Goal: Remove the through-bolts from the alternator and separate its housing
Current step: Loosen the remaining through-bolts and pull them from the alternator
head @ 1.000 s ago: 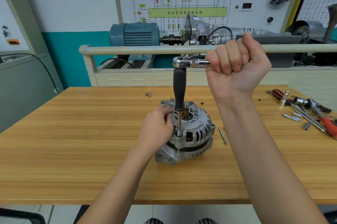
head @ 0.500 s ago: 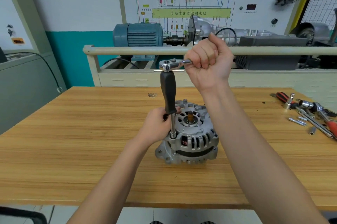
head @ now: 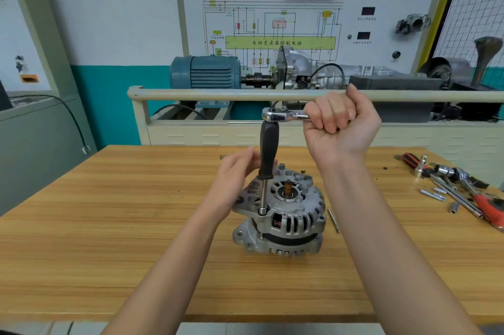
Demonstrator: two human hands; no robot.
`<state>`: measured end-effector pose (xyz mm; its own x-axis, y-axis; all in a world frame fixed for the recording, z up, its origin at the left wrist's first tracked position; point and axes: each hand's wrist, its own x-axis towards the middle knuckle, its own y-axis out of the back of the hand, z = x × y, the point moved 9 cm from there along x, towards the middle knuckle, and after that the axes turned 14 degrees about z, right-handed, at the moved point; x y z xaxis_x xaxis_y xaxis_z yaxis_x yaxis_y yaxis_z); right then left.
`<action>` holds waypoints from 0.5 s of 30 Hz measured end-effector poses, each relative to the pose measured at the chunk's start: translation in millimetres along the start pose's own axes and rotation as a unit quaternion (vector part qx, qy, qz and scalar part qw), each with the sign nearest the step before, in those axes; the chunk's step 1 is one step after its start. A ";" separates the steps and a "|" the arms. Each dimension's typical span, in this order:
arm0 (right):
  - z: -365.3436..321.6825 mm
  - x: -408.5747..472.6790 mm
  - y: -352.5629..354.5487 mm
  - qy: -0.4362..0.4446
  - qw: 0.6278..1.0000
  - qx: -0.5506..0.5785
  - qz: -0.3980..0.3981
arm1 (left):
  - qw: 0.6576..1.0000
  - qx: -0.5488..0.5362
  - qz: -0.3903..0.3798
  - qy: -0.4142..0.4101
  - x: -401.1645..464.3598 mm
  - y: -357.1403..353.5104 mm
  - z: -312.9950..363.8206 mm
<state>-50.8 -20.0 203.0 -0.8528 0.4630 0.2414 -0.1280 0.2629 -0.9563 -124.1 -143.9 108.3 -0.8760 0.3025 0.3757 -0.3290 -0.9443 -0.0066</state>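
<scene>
Hands share the work: right hand (head: 341, 121) grips the ratchet handle (head: 286, 115) above the alternator (head: 289, 214) for leverage, while left hand (head: 234, 181), fingers relaxed, steadies its housing.

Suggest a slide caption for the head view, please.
Right hand cranks a ratchet on an alternator through-bolt; left hand steadies.

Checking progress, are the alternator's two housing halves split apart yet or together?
Together: the alternator stands on the table as one unit, socket seated on its rim.
</scene>
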 end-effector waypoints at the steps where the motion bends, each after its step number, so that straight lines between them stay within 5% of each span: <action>1: -1.3 -6.2 -3.8 0.014 1.000 -0.018 -0.017 | 0.996 -0.083 -0.009 0.005 -1.8 -2.3 15.3; 3: 0.1 -18.4 -12.0 0.040 0.996 -0.055 -0.057 | 0.984 -0.172 -0.048 -0.016 -3.8 -9.5 50.3; 6: 2.2 -34.6 -22.7 0.104 0.983 -0.104 -0.110 | 0.986 -0.128 -0.068 -0.085 -5.8 -22.5 89.7; 11: -5.4 -53.9 -31.9 0.210 0.951 -0.158 -0.161 | 0.988 -0.104 -0.072 -0.087 -4.1 -34.4 91.0; 15: -2.2 -76.8 -39.8 0.353 0.875 -0.251 -0.216 | 0.992 -0.085 -0.044 -0.077 -0.2 -34.2 85.0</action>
<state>20.9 -64.1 222.9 -0.2309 0.5902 0.7735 0.0290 0.7988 -0.6009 -82.7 -122.7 187.2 -0.7816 0.3471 0.5184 -0.4676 -0.8759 -0.1186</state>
